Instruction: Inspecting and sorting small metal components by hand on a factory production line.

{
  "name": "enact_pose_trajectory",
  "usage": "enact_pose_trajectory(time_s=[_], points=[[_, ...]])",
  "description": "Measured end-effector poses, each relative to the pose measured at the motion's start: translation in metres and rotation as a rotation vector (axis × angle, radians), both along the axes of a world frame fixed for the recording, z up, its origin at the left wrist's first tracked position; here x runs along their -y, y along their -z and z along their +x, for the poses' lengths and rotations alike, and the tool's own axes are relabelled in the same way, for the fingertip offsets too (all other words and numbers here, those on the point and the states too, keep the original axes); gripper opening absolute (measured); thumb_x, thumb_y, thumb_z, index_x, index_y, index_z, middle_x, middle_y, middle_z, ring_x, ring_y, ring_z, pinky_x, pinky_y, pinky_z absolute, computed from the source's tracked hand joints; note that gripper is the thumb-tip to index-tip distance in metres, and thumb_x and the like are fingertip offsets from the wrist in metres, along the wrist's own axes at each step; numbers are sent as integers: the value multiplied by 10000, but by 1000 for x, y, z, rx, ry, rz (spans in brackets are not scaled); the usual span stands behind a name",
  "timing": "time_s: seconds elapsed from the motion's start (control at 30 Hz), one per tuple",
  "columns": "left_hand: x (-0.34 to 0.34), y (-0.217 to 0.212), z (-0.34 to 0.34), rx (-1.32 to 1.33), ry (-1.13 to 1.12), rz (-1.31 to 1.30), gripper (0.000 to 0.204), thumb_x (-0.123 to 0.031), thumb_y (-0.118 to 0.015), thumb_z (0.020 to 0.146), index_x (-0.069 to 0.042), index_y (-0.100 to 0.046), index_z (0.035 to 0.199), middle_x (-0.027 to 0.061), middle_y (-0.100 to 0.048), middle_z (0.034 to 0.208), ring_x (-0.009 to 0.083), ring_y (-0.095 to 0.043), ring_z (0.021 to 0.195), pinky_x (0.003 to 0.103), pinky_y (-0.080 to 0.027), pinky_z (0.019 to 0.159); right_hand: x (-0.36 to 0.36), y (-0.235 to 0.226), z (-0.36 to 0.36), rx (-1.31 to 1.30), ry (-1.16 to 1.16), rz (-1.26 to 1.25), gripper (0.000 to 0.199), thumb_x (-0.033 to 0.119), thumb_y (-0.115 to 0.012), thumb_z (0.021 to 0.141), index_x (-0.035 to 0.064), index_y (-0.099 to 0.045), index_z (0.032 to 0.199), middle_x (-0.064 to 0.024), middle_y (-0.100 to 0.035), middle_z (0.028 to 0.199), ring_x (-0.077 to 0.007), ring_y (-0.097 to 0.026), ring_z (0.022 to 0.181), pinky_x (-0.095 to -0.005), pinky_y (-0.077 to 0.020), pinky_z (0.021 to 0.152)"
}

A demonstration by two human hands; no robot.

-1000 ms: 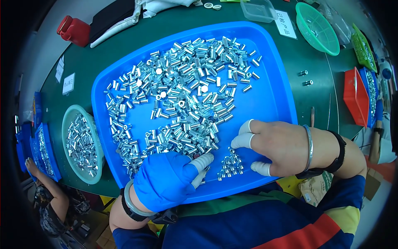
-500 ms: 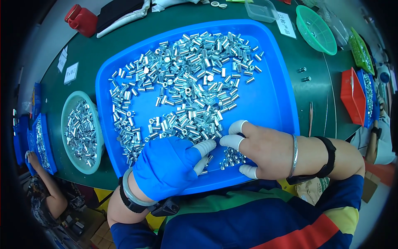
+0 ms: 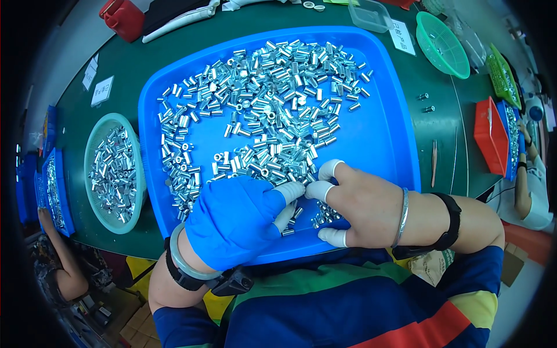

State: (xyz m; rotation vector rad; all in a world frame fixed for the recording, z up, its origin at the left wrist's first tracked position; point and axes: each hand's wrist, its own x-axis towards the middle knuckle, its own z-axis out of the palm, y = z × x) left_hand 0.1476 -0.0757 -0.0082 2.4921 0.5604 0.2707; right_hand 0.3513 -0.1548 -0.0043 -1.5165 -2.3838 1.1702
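A big blue tray (image 3: 380, 130) holds a broad heap of short, shiny metal sleeves (image 3: 278, 116). At its near side, my left hand (image 3: 235, 217) wears a blue glove with white covers on the fingertips. Its fingers curl inward close together, and what they hold is hidden. My right hand (image 3: 365, 206), with white finger covers, reaches in from the right with thumb and fingers apart. The two hands' fingertips meet or nearly meet at the heap's near edge. Between my right thumb and fingers lies a smaller cluster of metal pieces (image 3: 326, 214), partly covered by the hand.
Left of the tray stands a pale green basket (image 3: 141, 191) of similar sleeves. Two loose sleeves (image 3: 426, 103) and tweezers (image 3: 434, 162) lie to the right. A green colander (image 3: 426, 43), a red bin (image 3: 487, 133) and a red jug (image 3: 123, 20) stand farther out. Other people work at both sides.
My right hand has shifted left, bringing its fingertips up to my left hand's and its thumb over the small cluster. My left hand stays nearly in place. The whole view has shifted slightly.
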Motion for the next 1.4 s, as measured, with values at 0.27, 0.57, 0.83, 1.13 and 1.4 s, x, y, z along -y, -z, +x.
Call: enact_pose_trajectory(time_s=[0.27, 0.57, 0.83, 1.13, 1.4], points=[[-1, 1, -1, 17, -30, -14, 281, -106, -686, 735, -133, -664, 1014, 81, -569, 585, 242, -568, 505, 346, -429, 452, 0, 1, -9, 135, 10, 43, 431, 290, -714, 731, 68, -561, 1067, -185, -491, 970, -331, -560, 805, -390, -486, 705], [0, -2, -3, 19, -33, 13, 282, -120, -689, 737, -138, -663, 1018, 88, -580, 598, 245, -577, 517, 346, -440, 468, 3, -5, -14, 231, -18, 91, 430, 294, -694, 749, 51, -556, 1076, -184, -500, 931, -323, -565, 789, -392, -488, 697], [2, -1, 0, 12, -50, -42, 282, -97, -686, 736, -119, -671, 1016, 76, -564, 573, 218, -551, 484, 316, -429, 459, 1, -8, 1, 120, 6, 8, 563, 265, -723, 725, 16, -504, 1180, -197, -493, 1051, -337, -544, 912, -377, -472, 802], [1, -10, 9, -141, -98, -89, 248, -98, -683, 748, -111, -671, 995, 94, -619, 647, 241, -603, 553, 330, -460, 489, 18, -12, 41, 46, 115, 16, 632, 208, -764, 681, 24, -487, 1219, -191, -473, 1134, -337, -533, 979, -372, -455, 875], [-1, -6, 10, -121, -139, -193, 215, -97, -678, 759, -110, -677, 973, 109, -644, 695, 232, -636, 606, 306, -485, 518, 21, -10, 37, 39, 85, 127, 476, 208, -738, 705, 56, -568, 1122, -130, -523, 1039, -278, -569, 912, -346, -500, 736]])
